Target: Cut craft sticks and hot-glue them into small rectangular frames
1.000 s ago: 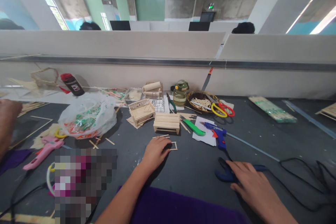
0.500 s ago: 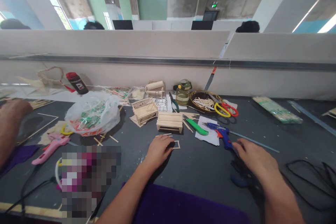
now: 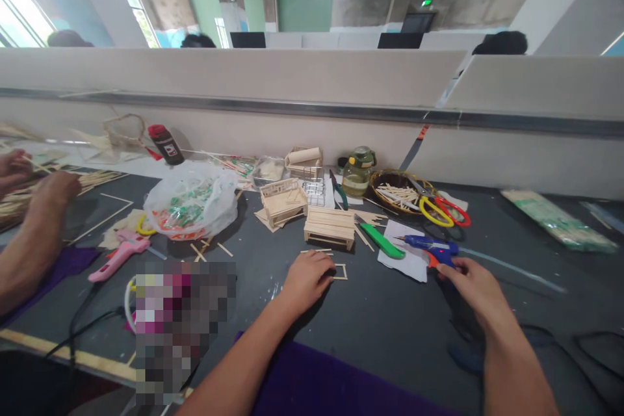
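My left hand [image 3: 308,278] rests on the dark table with its fingers curled over the left end of a small rectangular frame of thin wooden sticks [image 3: 345,272]. The frame's right end sticks out past the fingertips. My right hand [image 3: 470,283] is closed round the handle of a blue glue gun [image 3: 433,245] with an orange trigger, its nozzle pointing left over white paper [image 3: 414,268]. A green utility knife [image 3: 383,242] lies partly on that paper. Just beyond my left hand stands a small slatted bench of wooden sticks [image 3: 330,227].
Behind are another stick model [image 3: 283,201], a bottle [image 3: 358,172], a basket of sticks [image 3: 397,195] and scissors [image 3: 441,211]. At left are a plastic bag [image 3: 192,201], a pink glue gun [image 3: 119,253] and another person's hands [image 3: 53,198]. Purple cloth [image 3: 322,380] lies in front.
My right hand has closed on the blue glue gun's handle, and the gun has turned more level. My left hand stays at the small frame. The camera view has swung left.
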